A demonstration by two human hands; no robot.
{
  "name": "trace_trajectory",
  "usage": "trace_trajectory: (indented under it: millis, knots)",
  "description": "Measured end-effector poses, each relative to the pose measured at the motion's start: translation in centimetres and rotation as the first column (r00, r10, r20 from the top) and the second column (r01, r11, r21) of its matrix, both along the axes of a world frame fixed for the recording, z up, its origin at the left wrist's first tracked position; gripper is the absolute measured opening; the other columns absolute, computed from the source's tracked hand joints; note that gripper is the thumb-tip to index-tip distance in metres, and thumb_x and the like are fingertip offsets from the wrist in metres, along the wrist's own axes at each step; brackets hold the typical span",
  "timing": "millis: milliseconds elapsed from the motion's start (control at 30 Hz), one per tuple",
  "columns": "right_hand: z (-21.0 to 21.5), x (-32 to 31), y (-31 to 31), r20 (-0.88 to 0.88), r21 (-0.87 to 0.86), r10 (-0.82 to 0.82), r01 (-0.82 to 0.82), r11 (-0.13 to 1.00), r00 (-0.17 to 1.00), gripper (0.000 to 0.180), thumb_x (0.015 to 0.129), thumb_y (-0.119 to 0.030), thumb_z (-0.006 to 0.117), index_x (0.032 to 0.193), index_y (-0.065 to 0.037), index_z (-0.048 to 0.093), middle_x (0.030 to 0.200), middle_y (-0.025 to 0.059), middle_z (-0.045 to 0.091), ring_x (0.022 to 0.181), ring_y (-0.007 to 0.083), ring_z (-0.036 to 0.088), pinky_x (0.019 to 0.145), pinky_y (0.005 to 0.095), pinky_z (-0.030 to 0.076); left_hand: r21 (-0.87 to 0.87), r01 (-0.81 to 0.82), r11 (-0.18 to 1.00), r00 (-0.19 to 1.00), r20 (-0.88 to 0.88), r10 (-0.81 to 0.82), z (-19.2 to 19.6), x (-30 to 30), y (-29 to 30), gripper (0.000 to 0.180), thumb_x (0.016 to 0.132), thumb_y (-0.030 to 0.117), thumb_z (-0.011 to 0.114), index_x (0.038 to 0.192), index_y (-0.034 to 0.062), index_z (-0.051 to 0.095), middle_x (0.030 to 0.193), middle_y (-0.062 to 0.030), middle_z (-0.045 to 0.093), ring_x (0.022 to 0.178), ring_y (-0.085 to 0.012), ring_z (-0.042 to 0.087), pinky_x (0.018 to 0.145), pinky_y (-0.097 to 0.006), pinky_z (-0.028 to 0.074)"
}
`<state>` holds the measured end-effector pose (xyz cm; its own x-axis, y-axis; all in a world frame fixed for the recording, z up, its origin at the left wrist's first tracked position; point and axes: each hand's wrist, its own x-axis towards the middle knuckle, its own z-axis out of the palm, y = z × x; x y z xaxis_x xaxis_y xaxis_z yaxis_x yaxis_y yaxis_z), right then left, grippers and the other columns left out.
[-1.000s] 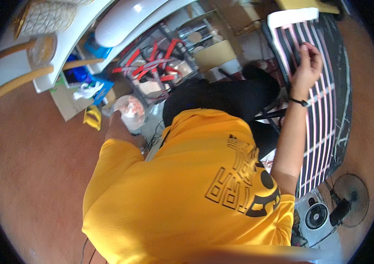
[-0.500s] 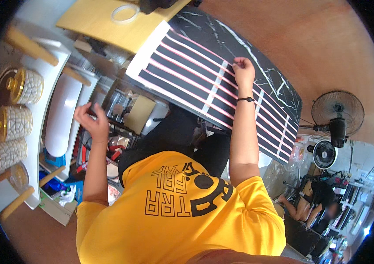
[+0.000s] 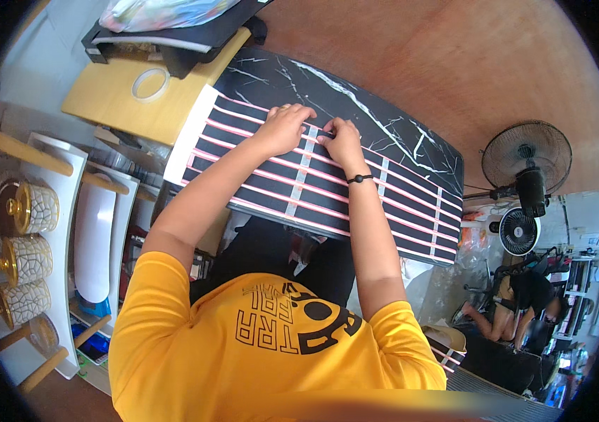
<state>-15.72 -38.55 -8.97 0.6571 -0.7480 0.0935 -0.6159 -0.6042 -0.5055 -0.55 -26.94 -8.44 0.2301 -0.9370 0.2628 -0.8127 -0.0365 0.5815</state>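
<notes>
Several long pink-and-white strips lie side by side along a black marble-patterned table. Pale cross bands run over them at intervals, and a white sheet covers their left ends. My left hand rests at the far strip, fingers bent and drawn together beside one cross band. Just right of that band is my right hand, wearing a black bracelet, with its thumb and fingers pinched together. Whatever lies between the fingertips of either hand is too small to make out.
On the yellow board at the far left lies a tape roll, near a black rack. White shelves with gold-lidded jars stand left. To the right are two fans and a seated person.
My left hand has swung from beside the shelves up onto the strips. My right hand has shifted left along the far strip, so both hands are now close together.
</notes>
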Motion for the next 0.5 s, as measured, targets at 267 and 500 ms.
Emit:
trace_trajectory:
  millis: [267, 500]
  knots:
    - [0.2, 0.3, 0.7, 0.050, -0.083, -0.017, 0.021, 0.996, 0.999, 0.030, 0.066, -0.012, 0.085, 0.088, -0.006, 0.066, 0.091, 0.0152, 0.064, 0.090, 0.0351, 0.062, 0.082, 0.0433, 0.049, 0.251, 0.125, 0.960, 0.978, -0.192, -0.077, 1.1, 1.8, -4.1, 0.030, 0.086, 0.021, 0.069, 0.116, 0.0153, 0.066, 0.093, -0.0041, 0.070, 0.096, -0.0257, 0.067, 0.086, -0.044, 0.047]
    - [0.5, 0.9, 2.4, 0.121, -0.111, -0.108, 0.122, 0.986, 0.987, 0.030, 0.064, -0.006, 0.085, 0.083, -0.003, 0.062, 0.089, 0.0177, 0.065, 0.093, 0.0376, 0.061, 0.082, 0.0453, 0.048, 0.414, 0.422, 0.807, 0.901, -0.290, -0.322, 2.8, 2.7, -8.6, 0.043, 0.074, 0.006, 0.073, 0.116, 0.0024, 0.066, 0.081, -0.0064, 0.072, 0.076, -0.0170, 0.066, 0.071, -0.031, 0.051]
